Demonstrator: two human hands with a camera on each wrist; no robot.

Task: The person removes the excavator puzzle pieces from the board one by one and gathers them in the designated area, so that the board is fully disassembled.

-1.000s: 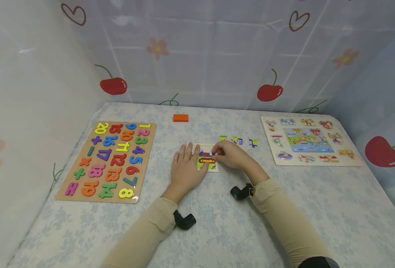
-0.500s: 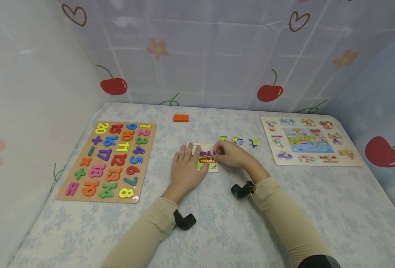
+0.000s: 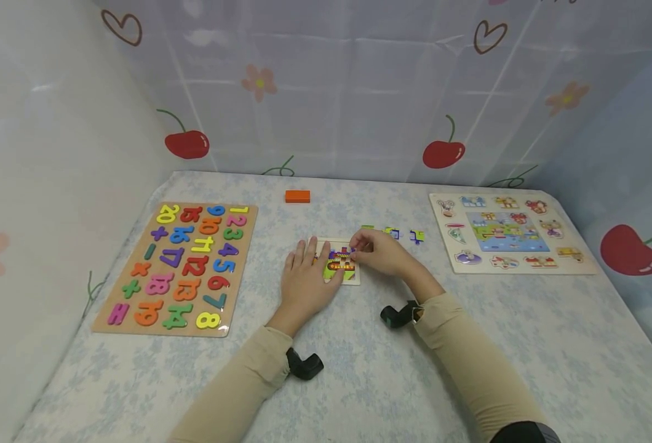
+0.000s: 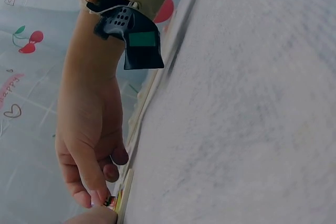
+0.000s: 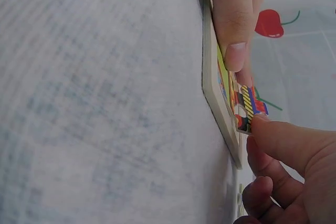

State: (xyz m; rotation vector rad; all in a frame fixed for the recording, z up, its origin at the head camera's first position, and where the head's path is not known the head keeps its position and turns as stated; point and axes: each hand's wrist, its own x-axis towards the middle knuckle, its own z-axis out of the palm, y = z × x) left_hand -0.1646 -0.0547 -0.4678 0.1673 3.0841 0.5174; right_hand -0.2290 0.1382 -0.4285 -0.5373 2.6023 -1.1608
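Note:
A small wooden jigsaw board (image 3: 350,283) with a picture of a tracked vehicle lies mid-table. My left hand (image 3: 306,283) rests palm-down over its left side, fingers straight, with the thumb lying across the picture. At the board's right edge, my right hand (image 3: 384,252) pinches a jigsaw piece (image 5: 249,103) between thumb and forefinger. In the right wrist view this piece, striped yellow and black with blue and red, stands tilted up from the board's surface. The left wrist view shows the right hand's curled fingers, but mostly hides the board.
Loose jigsaw pieces (image 3: 417,236) lie beyond the right hand, one partly covered by it. A number puzzle board (image 3: 232,307) is at left, a picture puzzle board (image 3: 572,268) at right. An orange block (image 3: 298,196) sits near the back edge.
My right hand shifts very slightly away from me, covering more of the nearest loose jigsaw piece. The left hand stays in place on the board.

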